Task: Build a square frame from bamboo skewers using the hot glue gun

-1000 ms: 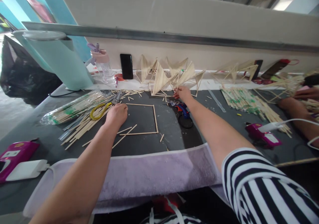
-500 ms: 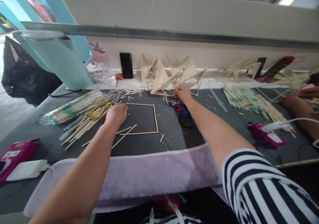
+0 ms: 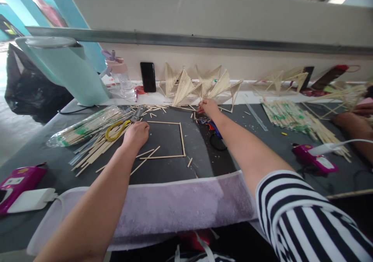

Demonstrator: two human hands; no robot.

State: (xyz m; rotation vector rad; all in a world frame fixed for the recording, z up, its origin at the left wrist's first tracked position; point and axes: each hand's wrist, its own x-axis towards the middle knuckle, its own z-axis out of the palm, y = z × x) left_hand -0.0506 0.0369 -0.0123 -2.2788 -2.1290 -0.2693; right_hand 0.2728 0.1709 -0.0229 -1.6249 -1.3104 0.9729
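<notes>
My left hand [image 3: 136, 134] rests closed on the dark table at the open left side of a thin stick frame [image 3: 182, 139]; whatever its fingers hold is hidden. Loose sticks [image 3: 145, 160] lie crossed below it. Yellow-handled scissors [image 3: 114, 130] lie on a pile of sticks [image 3: 93, 149] to its left. My right hand [image 3: 208, 109] is closed at the front edge of a pleated stick model [image 3: 186, 89], and what its fingers grip is too small to name. Under my right wrist sits a blue and red tool [image 3: 215, 129], partly covered.
A green jug [image 3: 70, 71], a bottle [image 3: 120, 77] and a phone [image 3: 148, 77] stand at the back left. Bagged sticks [image 3: 285, 116] and a pink power socket [image 3: 314, 159] lie right. Another person's arm [image 3: 352, 128] is at the right edge. A purple cloth [image 3: 186, 203] covers the front edge.
My right hand has shifted slightly left along the model's front edge, and the model's front part has moved a little. My left hand has stayed in place.
</notes>
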